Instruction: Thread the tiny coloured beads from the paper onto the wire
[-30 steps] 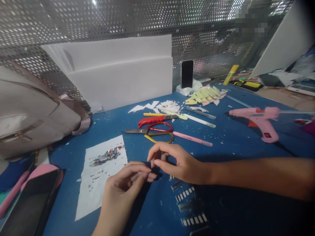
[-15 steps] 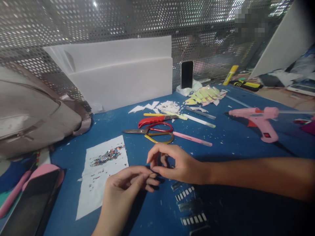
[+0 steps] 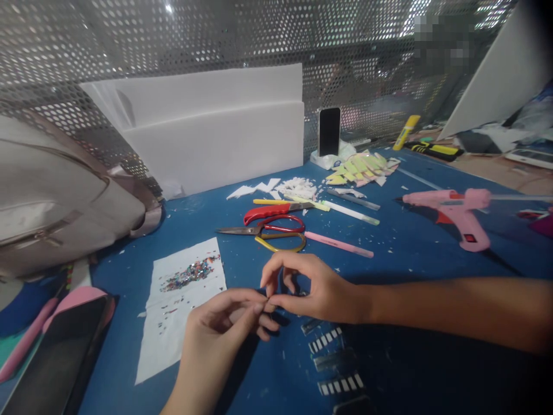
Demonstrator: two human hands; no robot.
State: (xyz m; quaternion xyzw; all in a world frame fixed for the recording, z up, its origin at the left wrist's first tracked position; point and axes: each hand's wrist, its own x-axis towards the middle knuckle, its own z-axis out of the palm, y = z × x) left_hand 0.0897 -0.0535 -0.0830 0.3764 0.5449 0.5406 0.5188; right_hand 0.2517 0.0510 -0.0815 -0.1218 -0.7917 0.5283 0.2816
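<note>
My left hand (image 3: 228, 323) is closed, its thumb pressed to the index finger over the blue tabletop. Fingertip to fingertip with it, my right hand (image 3: 306, 288) is pinched too. Whatever lies between the fingers is too small to make out. Left of my hands lies a white sheet of paper (image 3: 162, 357) bearing a heap of tiny multicoloured sequins (image 3: 190, 274). Below my right hand are several dark strips, among them a black strip with white squares (image 3: 341, 384). Just beyond the hands rest scissors (image 3: 276, 230) with one red and one yellow handle loop.
A red-handled cutter (image 3: 268, 212), a pink pen (image 3: 339, 244) and white scraps (image 3: 298, 187) lie farther back. At right is a pink glue gun (image 3: 449, 210). A phone (image 3: 60, 357) and a bag (image 3: 64, 196) occupy the left. A white board (image 3: 216, 132) leans against the perforated metal screen.
My right hand's fingertips have closed in on the left fingertips, and the two now meet. The things on the table have not moved.
</note>
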